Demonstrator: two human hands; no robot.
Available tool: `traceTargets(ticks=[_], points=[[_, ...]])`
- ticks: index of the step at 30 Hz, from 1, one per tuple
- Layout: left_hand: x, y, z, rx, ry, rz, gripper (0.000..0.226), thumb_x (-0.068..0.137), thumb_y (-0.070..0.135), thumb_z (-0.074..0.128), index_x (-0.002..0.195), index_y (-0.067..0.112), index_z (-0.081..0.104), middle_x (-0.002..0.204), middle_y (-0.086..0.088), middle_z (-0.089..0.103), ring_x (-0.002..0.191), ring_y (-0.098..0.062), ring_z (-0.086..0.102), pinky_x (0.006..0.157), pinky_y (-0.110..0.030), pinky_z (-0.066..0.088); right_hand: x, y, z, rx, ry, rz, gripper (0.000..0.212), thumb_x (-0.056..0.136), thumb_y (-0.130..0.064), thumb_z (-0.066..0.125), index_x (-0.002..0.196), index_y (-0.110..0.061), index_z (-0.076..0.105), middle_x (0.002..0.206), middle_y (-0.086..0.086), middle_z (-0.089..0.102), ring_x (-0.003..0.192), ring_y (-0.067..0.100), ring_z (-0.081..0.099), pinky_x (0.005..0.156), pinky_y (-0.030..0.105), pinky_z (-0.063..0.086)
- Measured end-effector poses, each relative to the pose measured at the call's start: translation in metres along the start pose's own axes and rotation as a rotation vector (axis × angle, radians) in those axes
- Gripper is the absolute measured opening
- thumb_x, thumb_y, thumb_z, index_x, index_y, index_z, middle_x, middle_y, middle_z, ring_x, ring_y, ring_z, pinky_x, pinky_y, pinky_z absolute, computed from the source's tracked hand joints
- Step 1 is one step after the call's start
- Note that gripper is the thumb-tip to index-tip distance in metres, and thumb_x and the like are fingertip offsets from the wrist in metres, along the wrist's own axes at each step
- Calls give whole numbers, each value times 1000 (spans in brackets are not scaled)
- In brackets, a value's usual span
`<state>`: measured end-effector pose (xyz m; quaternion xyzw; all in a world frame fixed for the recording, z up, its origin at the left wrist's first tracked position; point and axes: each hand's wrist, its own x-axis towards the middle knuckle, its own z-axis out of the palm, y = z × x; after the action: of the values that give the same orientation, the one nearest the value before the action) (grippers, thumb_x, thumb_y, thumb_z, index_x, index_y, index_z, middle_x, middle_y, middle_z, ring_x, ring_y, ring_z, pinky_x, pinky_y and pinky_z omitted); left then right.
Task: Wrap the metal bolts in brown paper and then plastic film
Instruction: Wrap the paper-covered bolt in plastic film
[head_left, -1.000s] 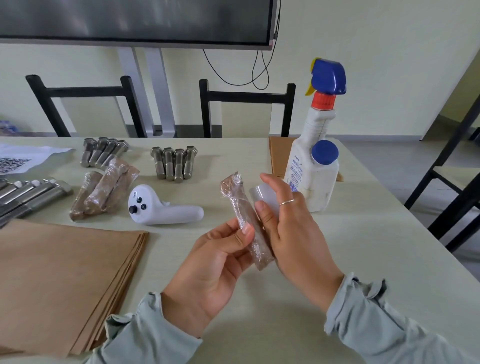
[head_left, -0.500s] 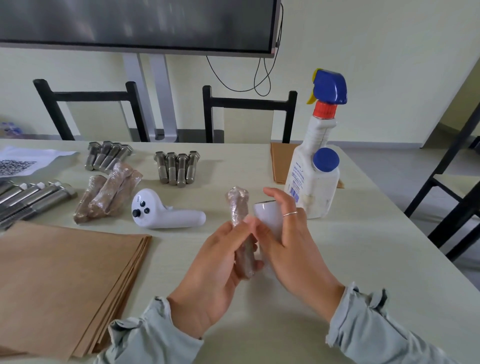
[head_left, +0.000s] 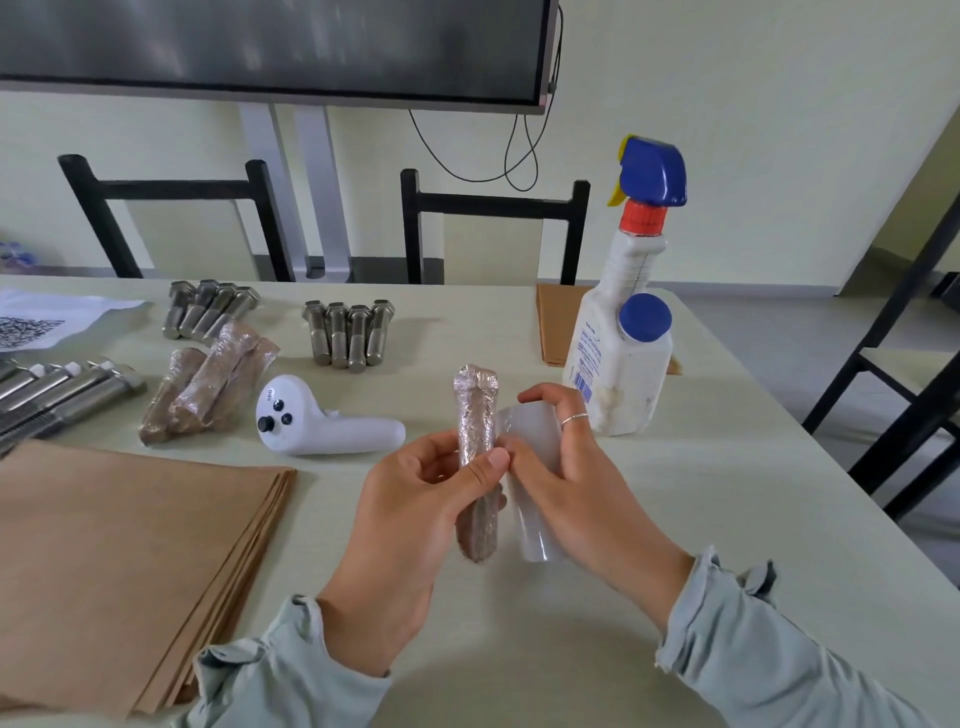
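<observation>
While left hand (head_left: 410, 499) grips the wrapped bolt (head_left: 475, 457) upright, mid-table, and right hand (head_left: 576, 478) clasps the film roll (head_left: 530, 467) just at its 3 o'clock, keep film taut w/ thumb on the seam. Spray bottle (head_left: 621, 353) crowds 1 o'clock; table edge near at 3; room toward 6.

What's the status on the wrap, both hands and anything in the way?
Left hand pinches wrapped bolt, held upright. Right hand holds film roll against it. Nothing in the way.
</observation>
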<state>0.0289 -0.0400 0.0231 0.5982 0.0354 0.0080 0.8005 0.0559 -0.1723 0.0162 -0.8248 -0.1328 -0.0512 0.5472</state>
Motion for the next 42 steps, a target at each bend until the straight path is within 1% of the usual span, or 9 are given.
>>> traceTargets(ticks=[6,11,15,17,24,29,34,39,42], points=[[-5,2,-2,88,-9,102,13,76,11,72,88,16,72,70,-6,69,65,-21,63,53,-21,49,3,-1,2,14,0,62,25,88,-35,56,105,-39,37,101,6,56,78,14,61,61,16,48],[-17,8,15,268,-162,348,24,67,17,78,88,26,73,67,8,69,58,-2,58,57,-12,45,9,6,-2,38,-35,156,35,90,0,51,123,-11,44,114,13,55,102,29,56,90,40,48],[-12,9,9,122,-112,323,6,80,19,72,84,15,70,69,-12,65,60,-17,56,57,-24,47,11,7,2,72,77,191,25,89,-20,55,100,-38,40,102,2,57,84,16,59,61,21,48],[-10,9,5,51,-60,302,11,77,29,62,78,20,69,70,-6,67,66,-25,60,63,-33,50,13,8,6,36,89,192,23,89,-29,55,96,-41,38,97,2,56,75,13,60,45,15,44],[-13,15,7,67,36,369,26,97,30,44,76,27,60,63,4,59,56,-15,51,47,-23,42,13,11,8,-84,83,218,27,87,-33,51,104,-42,33,95,-8,50,75,5,54,45,11,34],[5,41,-15,-250,242,146,24,99,29,39,89,23,59,51,10,43,38,-4,35,34,-16,29,11,10,-1,2,85,245,23,87,-31,52,104,-38,38,88,-15,50,72,2,55,42,9,38],[7,49,-38,-382,85,-194,30,88,44,53,75,18,46,44,10,28,27,-2,24,27,-10,22,9,8,1,34,65,240,18,86,-35,54,95,-43,41,87,-18,51,70,2,58,53,18,46],[-2,66,-51,-159,-81,-286,36,74,50,61,71,18,44,45,8,26,25,-2,22,26,-9,19,9,11,-1,30,79,240,19,85,-34,54,96,-44,42,86,-18,52,66,-3,57,48,12,40],[10,86,-68,38,-20,-264,37,72,50,62,73,17,45,45,9,29,27,-2,24,27,-9,20,9,13,-1,6,93,231,20,85,-34,54,98,-42,42,87,-19,49,70,-6,55,54,17,39]])
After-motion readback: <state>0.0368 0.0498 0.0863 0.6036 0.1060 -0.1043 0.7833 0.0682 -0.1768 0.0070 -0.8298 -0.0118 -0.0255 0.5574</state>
